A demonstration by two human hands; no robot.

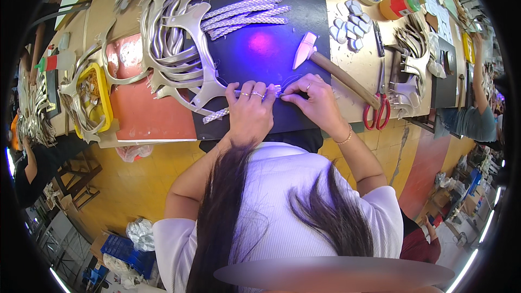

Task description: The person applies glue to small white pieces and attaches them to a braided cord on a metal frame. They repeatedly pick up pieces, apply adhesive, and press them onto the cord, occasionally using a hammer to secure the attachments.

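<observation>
At the near edge of the bench (347, 68), both hands pressed down on a silver braided strip (217, 115) that lay flat on the dark mat (260, 49). The left hand (249, 109) was curled with its fingertips closed over the strip's middle; the right hand (315, 100) pinched what seemed to be the strip's far end, fingers folded tight, though the exact hold was hidden under the knuckles. The strip looked light, soft and limp, likely to flop if lifted at one end, so it was best taken near both ends or held flat against the mat.

Further in, a hammer (325, 62) with a wooden handle rested on the mat's right side, and red-handled scissors (377, 109) lay by the bench's near right edge. Towards the far edge, more braided strips (244, 15) sat bundled, beside a heap of silver shoe-upper pieces (176, 49).
</observation>
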